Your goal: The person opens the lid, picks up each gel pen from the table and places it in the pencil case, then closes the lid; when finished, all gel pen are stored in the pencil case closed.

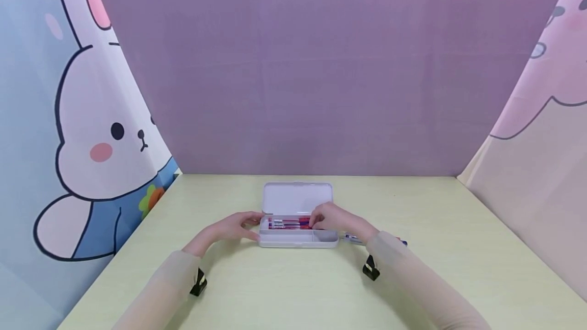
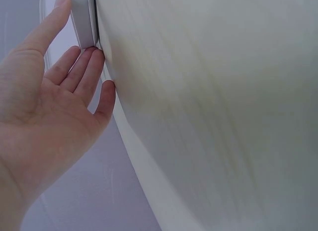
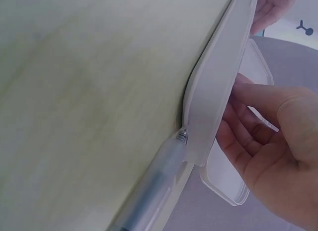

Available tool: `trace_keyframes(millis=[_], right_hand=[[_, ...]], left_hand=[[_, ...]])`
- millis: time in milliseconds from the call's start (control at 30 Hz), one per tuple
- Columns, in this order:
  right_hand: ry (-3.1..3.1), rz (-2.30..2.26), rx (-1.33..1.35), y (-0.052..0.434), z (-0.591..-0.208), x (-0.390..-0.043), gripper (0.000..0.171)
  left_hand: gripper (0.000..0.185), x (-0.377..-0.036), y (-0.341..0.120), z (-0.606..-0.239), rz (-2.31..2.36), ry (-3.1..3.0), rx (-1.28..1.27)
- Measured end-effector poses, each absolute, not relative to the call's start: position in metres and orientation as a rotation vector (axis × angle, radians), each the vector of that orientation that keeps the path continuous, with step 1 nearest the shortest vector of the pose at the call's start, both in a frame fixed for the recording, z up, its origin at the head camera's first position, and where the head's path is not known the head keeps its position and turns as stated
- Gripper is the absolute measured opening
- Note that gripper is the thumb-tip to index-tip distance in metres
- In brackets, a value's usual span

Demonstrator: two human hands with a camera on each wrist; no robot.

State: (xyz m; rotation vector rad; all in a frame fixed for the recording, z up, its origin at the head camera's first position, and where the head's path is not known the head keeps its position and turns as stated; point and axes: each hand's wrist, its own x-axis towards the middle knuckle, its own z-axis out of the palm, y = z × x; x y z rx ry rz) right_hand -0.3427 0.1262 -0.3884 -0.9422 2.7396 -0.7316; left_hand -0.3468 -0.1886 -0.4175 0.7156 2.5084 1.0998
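A white pencil case (image 1: 286,244) lies on the table with its lid (image 1: 298,197) raised at the back. Several pens (image 1: 290,223) with red and purple parts lie lengthwise in its rear compartment. My left hand (image 1: 233,226) holds the case's left end, thumb at the front corner and fingers toward the back. In the left wrist view, its fingertips touch the end wall (image 2: 84,22). Over the right end of the pens, my right hand (image 1: 331,216) reaches into the case with curled fingers, pinching a pen; the case wall hides the fingertips in the right wrist view.
More pens (image 1: 352,239) lie on the table right of the case, partly under my right forearm; one clear-barrelled pen (image 3: 156,184) points at the case's end. The front compartment has a divider (image 1: 313,237). A purple curtain (image 1: 316,75) hangs behind the table (image 1: 275,289).
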Motion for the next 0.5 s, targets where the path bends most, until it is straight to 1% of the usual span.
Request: trace_keyframes(millis=[233,500], right_hand=[[2.723,-0.758,-0.900,0.129,-0.389,-0.343,0.008],[2.742,-0.789,-0.921,0.139,-0.387,-0.344,0.009]], left_hand=[[0.068,-0.347,-0.188,-0.418,1.098,2.512,0.705],[0.069,-0.347,-0.190,-0.417,1.084,2.515,0.707]])
